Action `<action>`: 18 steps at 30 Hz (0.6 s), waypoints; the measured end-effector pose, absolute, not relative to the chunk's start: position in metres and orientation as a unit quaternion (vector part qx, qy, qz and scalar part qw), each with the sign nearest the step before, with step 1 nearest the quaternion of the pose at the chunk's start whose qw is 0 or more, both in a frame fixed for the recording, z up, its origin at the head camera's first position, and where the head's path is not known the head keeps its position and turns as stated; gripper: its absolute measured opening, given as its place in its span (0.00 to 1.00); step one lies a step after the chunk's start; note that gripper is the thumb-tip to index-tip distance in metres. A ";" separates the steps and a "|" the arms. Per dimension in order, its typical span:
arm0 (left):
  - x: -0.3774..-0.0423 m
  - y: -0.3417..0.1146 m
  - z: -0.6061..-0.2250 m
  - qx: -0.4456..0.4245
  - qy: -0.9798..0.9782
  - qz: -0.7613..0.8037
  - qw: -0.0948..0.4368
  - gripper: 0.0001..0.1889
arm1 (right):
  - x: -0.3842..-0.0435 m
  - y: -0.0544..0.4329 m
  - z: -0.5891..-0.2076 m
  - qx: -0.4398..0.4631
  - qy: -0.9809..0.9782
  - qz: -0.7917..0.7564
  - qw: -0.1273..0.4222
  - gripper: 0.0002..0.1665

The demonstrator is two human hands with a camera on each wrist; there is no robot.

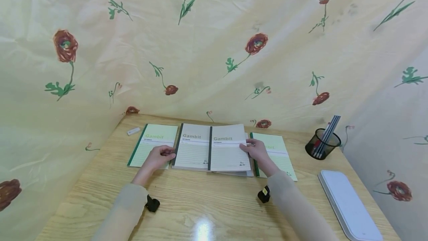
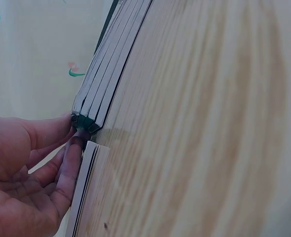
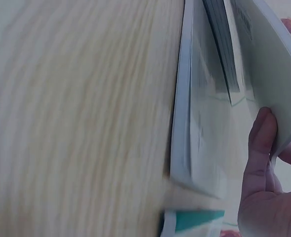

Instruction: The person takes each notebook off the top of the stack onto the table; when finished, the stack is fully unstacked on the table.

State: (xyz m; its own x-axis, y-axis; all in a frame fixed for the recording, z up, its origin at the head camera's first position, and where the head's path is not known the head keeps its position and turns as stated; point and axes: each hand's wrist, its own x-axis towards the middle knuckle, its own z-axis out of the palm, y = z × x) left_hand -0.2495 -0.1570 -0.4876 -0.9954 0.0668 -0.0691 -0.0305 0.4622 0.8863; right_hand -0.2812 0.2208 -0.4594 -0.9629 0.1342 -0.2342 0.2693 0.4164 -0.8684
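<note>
R hand (image 1: 257, 153) pinches 1 nb (image 1: 228, 156) by edge; best held flatter, as it bows. L hand (image 1: 158, 157) touches pile (image 1: 192, 154), can't tell if fingers grip; brace lightly.

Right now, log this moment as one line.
left hand: touching left white notebook at its left edge | right hand: pinching right white notebook, right side raised | pen cup: upright on table
</note>
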 end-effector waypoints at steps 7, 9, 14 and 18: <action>-0.253 -0.159 -0.491 0.009 0.857 0.514 0.044 0.14 | -0.272 0.244 -0.455 0.116 0.833 -0.538 0.057 0.36; -0.254 -0.159 -0.492 0.008 0.858 0.511 0.041 0.14 | -0.268 0.249 -0.453 0.109 0.829 -0.546 0.053 0.35; -0.255 -0.159 -0.494 0.009 0.860 0.509 0.042 0.14 | -0.257 0.265 -0.450 0.106 0.830 -0.546 0.054 0.35; -0.255 -0.158 -0.495 0.008 0.858 0.512 0.044 0.14 | -0.245 0.279 -0.449 0.111 0.833 -0.539 0.059 0.37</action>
